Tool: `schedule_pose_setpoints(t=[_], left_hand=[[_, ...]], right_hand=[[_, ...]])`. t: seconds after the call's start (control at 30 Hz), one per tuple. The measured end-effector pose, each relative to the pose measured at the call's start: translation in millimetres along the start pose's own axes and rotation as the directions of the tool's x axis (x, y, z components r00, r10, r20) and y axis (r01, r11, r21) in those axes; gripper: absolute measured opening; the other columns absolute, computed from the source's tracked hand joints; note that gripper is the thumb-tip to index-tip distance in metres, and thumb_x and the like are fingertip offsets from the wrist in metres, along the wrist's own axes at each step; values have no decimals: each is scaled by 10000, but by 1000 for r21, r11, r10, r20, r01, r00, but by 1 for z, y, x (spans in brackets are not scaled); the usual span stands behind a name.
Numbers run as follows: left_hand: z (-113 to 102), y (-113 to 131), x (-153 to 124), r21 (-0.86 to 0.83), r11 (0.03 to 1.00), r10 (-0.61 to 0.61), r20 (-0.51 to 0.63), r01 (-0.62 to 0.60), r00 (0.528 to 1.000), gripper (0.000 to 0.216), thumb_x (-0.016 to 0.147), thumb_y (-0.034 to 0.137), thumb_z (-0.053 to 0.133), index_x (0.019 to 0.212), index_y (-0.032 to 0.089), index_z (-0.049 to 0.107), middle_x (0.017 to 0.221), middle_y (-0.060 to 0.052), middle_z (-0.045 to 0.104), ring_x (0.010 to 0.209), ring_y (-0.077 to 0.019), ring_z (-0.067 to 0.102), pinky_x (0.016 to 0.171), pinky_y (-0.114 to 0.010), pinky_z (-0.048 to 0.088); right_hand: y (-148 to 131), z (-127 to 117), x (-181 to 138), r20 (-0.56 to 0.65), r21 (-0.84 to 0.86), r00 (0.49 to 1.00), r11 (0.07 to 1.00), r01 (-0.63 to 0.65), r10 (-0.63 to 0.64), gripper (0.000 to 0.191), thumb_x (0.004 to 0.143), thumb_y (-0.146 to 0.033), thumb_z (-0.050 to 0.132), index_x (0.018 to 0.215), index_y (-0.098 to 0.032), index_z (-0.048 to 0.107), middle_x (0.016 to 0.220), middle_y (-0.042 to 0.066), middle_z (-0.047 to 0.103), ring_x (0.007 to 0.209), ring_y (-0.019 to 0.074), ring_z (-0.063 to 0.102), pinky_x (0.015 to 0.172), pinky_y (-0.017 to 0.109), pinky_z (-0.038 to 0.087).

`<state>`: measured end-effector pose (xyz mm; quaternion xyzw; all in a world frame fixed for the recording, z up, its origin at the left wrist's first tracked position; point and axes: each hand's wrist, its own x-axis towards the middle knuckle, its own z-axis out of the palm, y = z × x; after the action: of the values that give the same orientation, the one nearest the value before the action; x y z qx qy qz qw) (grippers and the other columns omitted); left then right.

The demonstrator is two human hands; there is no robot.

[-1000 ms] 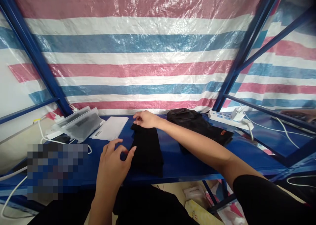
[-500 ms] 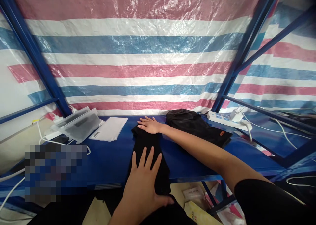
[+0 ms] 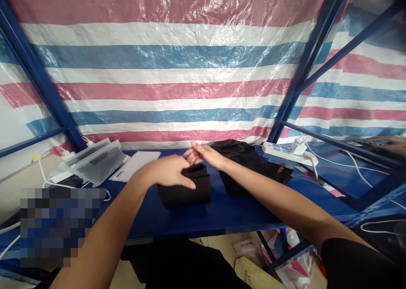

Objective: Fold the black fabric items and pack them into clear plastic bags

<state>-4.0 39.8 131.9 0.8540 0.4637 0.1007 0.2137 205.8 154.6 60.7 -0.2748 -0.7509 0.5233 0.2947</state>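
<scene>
A folded black garment [image 3: 187, 194] lies in a thick bundle on the blue tabletop [image 3: 218, 219]. My left hand [image 3: 173, 170] grips its top from the left, thumb on the near face and fingers over the upper fold. Just behind the bundle is my right hand [image 3: 207, 154], its thumb raised apart from the loosely curved fingers. Its fingertips reach toward my left hand and are partly hidden. To the right, another dark garment [image 3: 244, 166] with small orange lettering lies partly under my right forearm.
White sheets [image 3: 139, 162] and clear plastic holders [image 3: 98, 162] are at the left. A white power strip [image 3: 288, 152] with plugs and cables sits at the back right. Blue metal posts [image 3: 294, 81] frame a striped plastic sheet [image 3: 165, 81]. Below the table is a yellow box [image 3: 256, 274].
The garment, lying long and flat under both palms before, is now folded into a short bundle. My left hand has moved forward from the near edge onto it; my right hand has lifted slightly.
</scene>
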Motion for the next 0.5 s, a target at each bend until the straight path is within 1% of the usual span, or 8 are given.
schedule_pose_setpoints(t=[0.07, 0.1, 0.17, 0.2, 0.27, 0.37, 0.43, 0.5], left_hand=[[-21, -22, 29, 9, 994, -107, 7, 107, 994, 295, 764, 569, 859, 832, 285, 816, 764, -11, 770, 738, -300, 733, 712, -350, 514], [-25, -35, 41, 7, 990, -138, -27, 139, 990, 309, 753, 566, 870, 863, 282, 820, 801, -16, 783, 766, -309, 741, 734, -355, 515], [-20, -58, 59, 23, 982, -179, -149, 185, 972, 376, 716, 545, 916, 953, 268, 823, 907, -47, 806, 870, -343, 759, 800, -373, 532], [-12, -68, 66, 31, 977, -200, -219, 212, 955, 431, 700, 517, 943, 1024, 261, 821, 992, -71, 815, 948, -365, 760, 844, -388, 544], [10, -80, 75, 45, 972, -197, -378, 230, 905, 482, 741, 423, 941, 1170, 256, 796, 1189, -112, 799, 1125, -388, 732, 950, -417, 553], [48, -84, 78, 151, 967, -77, -595, 206, 800, 223, 959, 298, 732, 1163, 225, 786, 1288, -146, 740, 1270, -379, 671, 1112, -470, 505], [68, -82, 76, 213, 962, -7, -603, 169, 798, 229, 1050, 280, 588, 1123, 216, 795, 1248, -140, 741, 1247, -353, 683, 1155, -485, 485], [78, -83, 72, 241, 963, 29, -533, 119, 846, 316, 1094, 302, 506, 1171, 216, 800, 1280, -126, 749, 1213, -319, 709, 1157, -465, 498]], right_hand=[[2, -3, -9, 68, 217, 994, 971, -97, 85, 887, 1025, -894, 331, 1164, -140, 777, 1039, 152, 814, 884, 229, 782, 736, 298, 635], [5, -4, -12, 89, 282, 991, 952, -122, 101, 849, 1023, -886, 372, 1182, -154, 770, 1053, 144, 813, 876, 221, 784, 716, 287, 641], [17, -5, -14, 82, 336, 990, 932, -135, 114, 653, 1006, -777, 612, 1257, -187, 735, 1062, 117, 809, 849, 206, 787, 683, 274, 656], [24, -5, -14, 50, 339, 991, 931, -135, 126, 566, 976, -663, 751, 1299, -201, 708, 1052, 99, 804, 832, 199, 788, 669, 271, 665], [41, -3, -9, -52, 338, 983, 929, -150, 177, 562, 916, -424, 895, 1371, -217, 640, 997, 62, 787, 775, 187, 782, 622, 273, 677], [60, 2, -1, -179, 363, 949, 914, -182, 260, 527, 965, -311, 840, 1404, -207, 569, 895, 16, 742, 649, 166, 753, 511, 272, 663], [66, 5, 4, -216, 368, 936, 911, -185, 277, 472, 1017, -295, 772, 1419, -201, 544, 872, 4, 725, 604, 161, 745, 473, 273, 654], [67, 7, 7, -254, 371, 920, 909, -191, 297, 463, 1044, -284, 733, 1446, -197, 519, 860, 0, 716, 582, 162, 743, 463, 281, 657]])
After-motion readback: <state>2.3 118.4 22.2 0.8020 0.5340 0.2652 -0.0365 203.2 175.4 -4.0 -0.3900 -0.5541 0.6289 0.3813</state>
